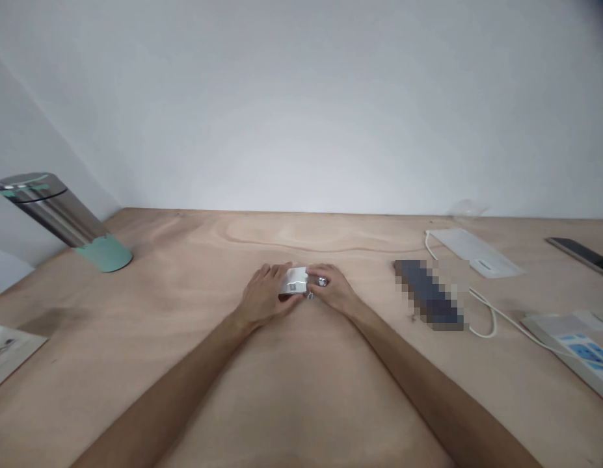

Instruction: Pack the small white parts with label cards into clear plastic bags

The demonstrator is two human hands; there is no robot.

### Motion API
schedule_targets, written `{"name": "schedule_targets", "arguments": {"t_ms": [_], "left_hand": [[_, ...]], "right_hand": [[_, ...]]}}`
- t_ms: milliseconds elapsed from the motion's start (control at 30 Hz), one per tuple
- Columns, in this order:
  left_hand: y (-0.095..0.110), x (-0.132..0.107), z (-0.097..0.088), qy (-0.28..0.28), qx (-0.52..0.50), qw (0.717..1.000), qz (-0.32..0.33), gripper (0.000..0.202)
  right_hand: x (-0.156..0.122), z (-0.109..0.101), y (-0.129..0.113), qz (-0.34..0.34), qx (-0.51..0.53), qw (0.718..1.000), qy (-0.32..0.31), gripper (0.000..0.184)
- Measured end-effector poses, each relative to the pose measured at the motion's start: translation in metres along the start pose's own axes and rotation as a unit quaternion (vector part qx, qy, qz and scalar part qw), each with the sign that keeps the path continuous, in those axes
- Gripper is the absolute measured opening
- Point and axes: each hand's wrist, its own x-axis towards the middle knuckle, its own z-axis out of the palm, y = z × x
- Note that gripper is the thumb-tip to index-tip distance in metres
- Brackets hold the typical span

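On the wooden table (301, 377), near the middle of the view, lies a small glossy white, flat object (294, 281) with a dark square mark on its face; its kind is unclear. My left hand (267, 292) grips its left end, thumb along the near edge and fingers over the far side. My right hand (333, 286) is closed at the right end, with a small shiny metal piece (322, 281) showing between thumb and fingers. A tiny clear or metal loop (309, 296) shows just below the right fingertips. Both palms hide part of what is held.
At the left stands a steel and mint-green bottle (103, 250). A printed sheet (11, 351) lies below it. To the right are a pixelated dark phone-like object (428, 296), a white cable (494, 322), a white flat pouch (477, 250), a dark phone (584, 253) and a blue-printed packet (579, 351).
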Motion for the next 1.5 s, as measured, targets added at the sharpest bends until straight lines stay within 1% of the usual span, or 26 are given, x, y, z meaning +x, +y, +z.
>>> {"name": "schedule_targets", "arguments": {"t_ms": [100, 167, 400, 467, 567, 667, 733, 800, 900, 967, 1033, 1100, 1200, 1267, 1400, 1500], "left_hand": [[-0.002, 0.0, 0.001, 0.001, 0.007, 1.0, -0.003, 0.065], [-0.002, 0.0, 0.002, 0.001, 0.01, 1.0, -0.001, 0.064], [-0.001, 0.002, 0.0, 0.0, 0.012, 1.0, 0.004, 0.054], [-0.003, 0.003, 0.0, -0.006, 0.013, 1.0, 0.005, 0.052], [-0.008, 0.005, 0.0, -0.017, 0.015, 1.0, 0.002, 0.049], [-0.015, 0.006, 0.001, -0.027, 0.024, 0.999, 0.001, 0.049], [-0.02, 0.006, 0.001, -0.028, 0.031, 0.999, 0.001, 0.048], [-0.025, 0.007, -0.001, -0.024, 0.038, 0.999, -0.005, 0.048], [-0.035, 0.007, -0.003, -0.024, 0.045, 0.998, -0.021, 0.05], [-0.043, 0.008, -0.006, -0.018, 0.051, 0.998, -0.033, 0.052], [-0.049, 0.008, -0.008, -0.007, 0.056, 0.997, -0.049, 0.054], [-0.053, 0.008, -0.009, -0.001, 0.058, 0.997, -0.058, 0.057], [-0.054, 0.008, -0.01, 0.0, 0.061, 0.996, -0.058, 0.059], [-0.053, 0.008, -0.01, -0.002, 0.066, 0.996, -0.059, 0.06], [-0.053, 0.009, -0.008, -0.007, 0.073, 0.995, -0.063, 0.059], [-0.052, 0.009, -0.008, -0.011, 0.082, 0.994, -0.068, 0.06]], "right_hand": [[0.001, 0.001, 0.0, 0.002, -0.019, 1.0, -0.008, 0.021], [0.001, 0.0, -0.001, 0.009, -0.009, 1.0, -0.01, 0.022], [-0.002, -0.006, -0.009, 0.045, 0.069, 0.997, 0.015, 0.018], [-0.003, -0.007, -0.01, 0.071, 0.098, 0.993, 0.01, 0.02], [-0.005, -0.008, -0.012, 0.115, 0.157, 0.981, -0.013, 0.026], [-0.006, -0.01, -0.013, 0.119, 0.176, 0.977, -0.025, 0.026], [-0.006, -0.011, -0.013, 0.11, 0.177, 0.978, -0.017, 0.024], [-0.005, -0.012, -0.012, 0.111, 0.178, 0.978, 0.006, 0.023], [-0.002, -0.012, -0.008, 0.133, 0.187, 0.972, 0.054, 0.025], [0.0, -0.012, -0.005, 0.15, 0.213, 0.962, 0.078, 0.027], [0.001, -0.012, -0.003, 0.164, 0.254, 0.949, 0.085, 0.028], [0.001, -0.012, -0.002, 0.186, 0.286, 0.937, 0.078, 0.03], [0.001, -0.011, -0.004, 0.211, 0.295, 0.93, 0.062, 0.03], [0.0, -0.011, -0.004, 0.209, 0.294, 0.931, 0.06, 0.029], [0.0, -0.01, -0.003, 0.185, 0.297, 0.935, 0.062, 0.027], [0.001, -0.011, -0.003, 0.184, 0.278, 0.941, 0.06, 0.026]]}}
